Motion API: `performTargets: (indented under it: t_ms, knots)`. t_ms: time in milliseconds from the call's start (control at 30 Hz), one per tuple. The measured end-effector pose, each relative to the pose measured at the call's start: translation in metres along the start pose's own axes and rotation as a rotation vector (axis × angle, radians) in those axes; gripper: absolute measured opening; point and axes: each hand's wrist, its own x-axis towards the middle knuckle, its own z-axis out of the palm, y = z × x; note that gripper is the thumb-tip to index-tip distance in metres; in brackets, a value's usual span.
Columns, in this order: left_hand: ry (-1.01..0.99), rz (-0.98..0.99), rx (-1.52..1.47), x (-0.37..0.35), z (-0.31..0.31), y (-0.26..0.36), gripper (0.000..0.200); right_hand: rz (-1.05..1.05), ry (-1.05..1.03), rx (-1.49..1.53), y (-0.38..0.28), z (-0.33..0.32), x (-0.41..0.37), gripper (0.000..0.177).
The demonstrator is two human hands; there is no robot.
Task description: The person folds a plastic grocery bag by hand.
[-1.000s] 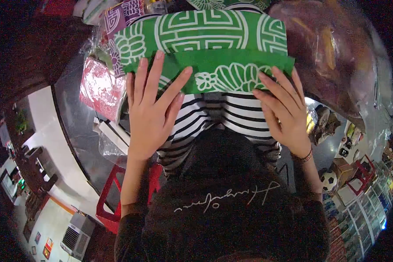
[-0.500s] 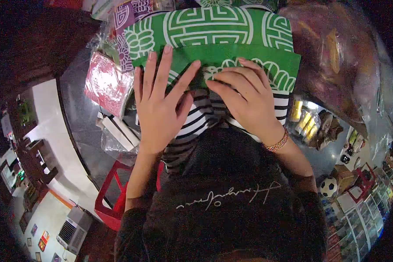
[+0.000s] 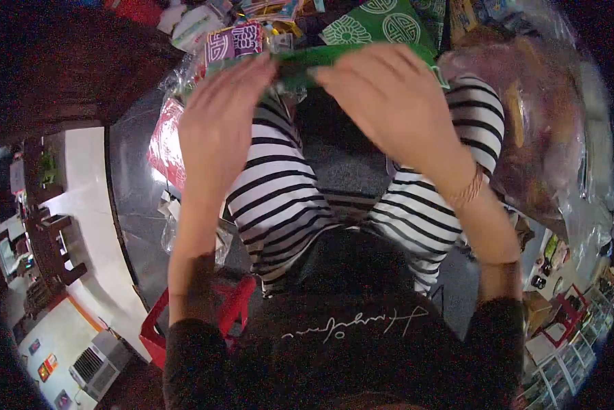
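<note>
In the upper middle of the frame, the left hand [image 3: 221, 113] and the right hand [image 3: 392, 102] held a green sheet [image 3: 324, 55] between them, each with fingers bent narrowly over it rather than spread wide. Blur hid the exact pinch, so where the thumbs pressed could not be told. The sheet showed as a thin band near the knees; the grip towards both sides probably kept it stretched and stopped its middle from sagging into the gap between the legs of the striped trousers [image 3: 276, 181].

Just beyond it, at the top, lay a green patterned piece [image 3: 382, 27], with a purple packet [image 3: 233, 44] towards the upper left and a pink packet [image 3: 165, 147] below that, beside the left forearm. Clear plastic [image 3: 532, 130] spread at the upper right. These lay around the knees, likely to leave the lap free while keeping everything within reach.
</note>
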Motion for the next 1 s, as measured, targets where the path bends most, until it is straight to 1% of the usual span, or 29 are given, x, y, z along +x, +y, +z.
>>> performTargets:
  t_ms: [33, 67, 133, 167, 200, 267, 300, 333, 367, 400, 433, 467, 500, 533, 567, 600, 667, 700, 733, 767, 800, 867, 900, 933, 967, 1000]
  knots:
    - [0.091, 0.07, -0.044, 0.015, 0.006, -0.012, 0.026, -0.004, -0.048, -0.013, 0.01, 0.001, 0.012, 0.02]
    - [0.098, 0.077, -0.036, 0.027, 0.007, -0.016, 0.026, -0.008, -0.038, -0.019, 0.019, -0.001, 0.025, 0.02]
    - [-0.108, -0.121, -0.006, 0.055, 0.007, -0.02, 0.024, -0.004, -0.156, 0.066, 0.039, -0.001, 0.046, 0.014]
    - [-0.033, -0.051, -0.112, 0.068, 0.013, -0.026, 0.025, 0.059, -0.088, 0.136, 0.049, 0.01, 0.048, 0.014]
    - [-0.019, -0.045, -0.102, 0.08, 0.019, -0.031, 0.025, 0.049, -0.076, 0.127, 0.063, 0.02, 0.047, 0.014]
    - [-0.187, -0.107, -0.131, 0.101, 0.036, -0.042, 0.028, -0.025, -0.068, -0.03, 0.091, 0.039, 0.041, 0.017]
    - [-0.185, -0.03, -0.235, 0.107, 0.05, -0.052, 0.032, -0.027, -0.055, -0.034, 0.104, 0.043, 0.036, 0.017]
    - [-0.184, -0.022, -0.227, 0.114, 0.054, -0.052, 0.032, -0.008, -0.116, -0.044, 0.116, 0.045, 0.03, 0.015]
    - [-0.279, -0.093, -0.255, 0.119, 0.058, -0.05, 0.032, 0.016, -0.181, -0.051, 0.128, 0.046, 0.024, 0.014]
    - [-0.379, -0.165, -0.288, 0.123, 0.062, -0.048, 0.032, 0.027, -0.178, -0.05, 0.139, 0.046, 0.022, 0.014]
    - [-0.416, -0.192, -0.375, 0.126, 0.063, -0.052, 0.035, 0.034, -0.21, -0.007, 0.151, 0.043, 0.019, 0.014]
    - [-0.428, -0.185, -0.382, 0.127, 0.066, -0.062, 0.035, 0.041, -0.245, 0.034, 0.163, 0.042, 0.016, 0.015]
    - [-0.473, -0.247, -0.44, 0.129, 0.064, -0.069, 0.037, 0.053, -0.251, 0.033, 0.174, 0.041, 0.015, 0.015]
    - [-0.517, -0.313, -0.499, 0.131, 0.065, -0.073, 0.039, 0.062, -0.282, 0.054, 0.185, 0.04, 0.014, 0.016]
    - [-0.608, -0.465, -0.505, 0.132, 0.06, -0.079, 0.042, 0.067, -0.313, 0.076, 0.193, 0.039, 0.013, 0.017]
    - [-0.611, -0.465, -0.509, 0.13, 0.061, -0.085, 0.042, 0.07, -0.317, 0.077, 0.197, 0.034, 0.011, 0.017]
    - [-0.611, -0.471, -0.588, 0.123, 0.063, -0.104, 0.041, 0.176, -0.315, 0.094, 0.203, 0.024, 0.009, 0.017]
    - [-0.61, -0.471, -0.588, 0.118, 0.068, -0.113, 0.041, 0.12, -0.307, 0.132, 0.212, 0.026, 0.004, 0.016]
    - [-0.658, -0.497, -0.744, 0.113, 0.075, -0.12, 0.041, 0.12, -0.308, 0.133, 0.212, 0.024, 0.003, 0.016]
    - [-0.703, -0.523, -0.9, 0.109, 0.081, -0.129, 0.04, 0.195, -0.34, 0.182, 0.209, 0.023, 0.0, 0.016]
    - [-0.702, -0.528, -0.901, 0.111, 0.08, -0.129, 0.04, 0.27, -0.373, 0.231, 0.207, 0.023, 0.001, 0.016]
    - [-0.695, -0.299, -0.668, 0.111, 0.083, -0.128, 0.039, 0.239, -0.386, 0.19, 0.204, 0.035, 0.002, 0.016]
    - [-0.691, -0.309, -0.671, 0.114, 0.081, -0.124, 0.039, 0.211, -0.394, 0.144, 0.202, 0.041, 0.002, 0.016]
    - [-0.762, -0.284, -0.585, 0.119, 0.077, -0.117, 0.036, 0.203, -0.4, 0.149, 0.197, 0.043, 0.004, 0.016]
    - [-0.835, -0.258, -0.497, 0.121, 0.077, -0.112, 0.035, 0.143, -0.323, 0.12, 0.19, 0.048, 0.006, 0.016]
    - [-0.834, -0.268, -0.499, 0.119, 0.08, -0.107, 0.035, 0.086, -0.244, 0.092, 0.182, 0.053, 0.008, 0.016]
